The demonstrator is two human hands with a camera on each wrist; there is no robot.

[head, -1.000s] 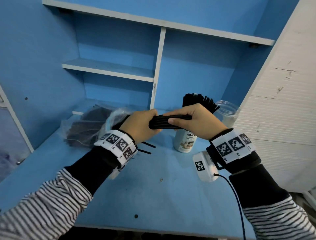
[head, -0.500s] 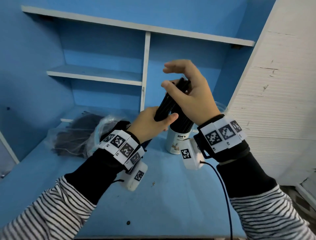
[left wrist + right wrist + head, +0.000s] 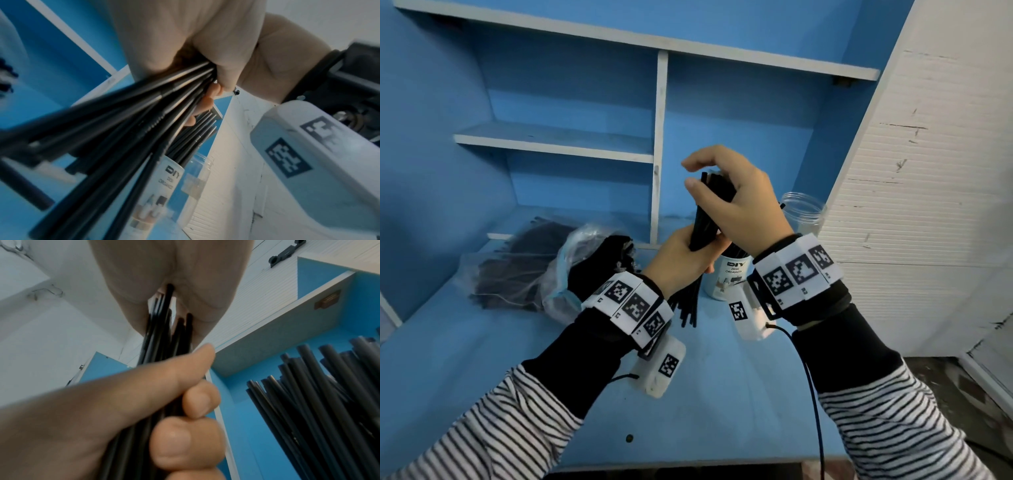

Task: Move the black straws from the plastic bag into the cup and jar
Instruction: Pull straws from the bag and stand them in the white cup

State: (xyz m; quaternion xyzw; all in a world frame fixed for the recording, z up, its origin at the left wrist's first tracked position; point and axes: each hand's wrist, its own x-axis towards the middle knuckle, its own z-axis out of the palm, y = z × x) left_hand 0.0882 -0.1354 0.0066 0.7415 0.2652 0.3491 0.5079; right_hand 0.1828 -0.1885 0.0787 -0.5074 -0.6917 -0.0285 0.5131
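My left hand [image 3: 681,257] grips a bundle of black straws [image 3: 705,219] round its middle and holds it nearly upright, its lower ends [image 3: 688,308] fanning just above the blue desk. My right hand [image 3: 732,198] cups the bundle's top, thumb against its side, fingers curled over the tips [image 3: 168,318]. Directly behind the hands stands a white cup [image 3: 726,281] with more straws [image 3: 318,402] in it. To the cup's right is a clear jar [image 3: 803,212]. The plastic bag [image 3: 517,270] of straws lies at the left.
The blue desk [image 3: 551,342] sits under blue shelves with a white upright divider [image 3: 659,154]. A white ribbed cabinet panel [image 3: 911,171] closes off the right side. A black cable [image 3: 811,394] hangs from my right wrist.
The bundle has turned from lying level between both hands to standing nearly upright. My right hand has slid from its side up over its top end.
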